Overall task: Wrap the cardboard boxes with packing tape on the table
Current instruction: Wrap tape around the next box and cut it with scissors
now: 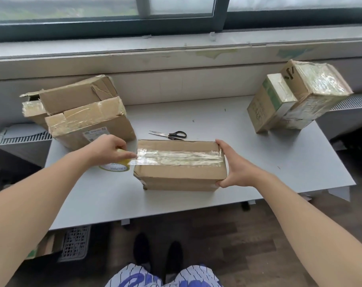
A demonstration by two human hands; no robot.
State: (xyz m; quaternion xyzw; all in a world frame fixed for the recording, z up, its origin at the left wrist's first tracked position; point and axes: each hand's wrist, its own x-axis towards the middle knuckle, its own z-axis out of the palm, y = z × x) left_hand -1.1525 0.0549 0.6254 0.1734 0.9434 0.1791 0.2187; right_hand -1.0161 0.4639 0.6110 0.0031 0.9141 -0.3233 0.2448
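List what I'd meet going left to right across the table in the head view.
Two stacked cardboard boxes → packing tape roll gripped by the left hand → middle cardboard box → right hand holding its end → two taped boxes.

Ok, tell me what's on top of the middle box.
A strip of tape runs across the box to the roll in the left hand; the right hand hides where it ends.
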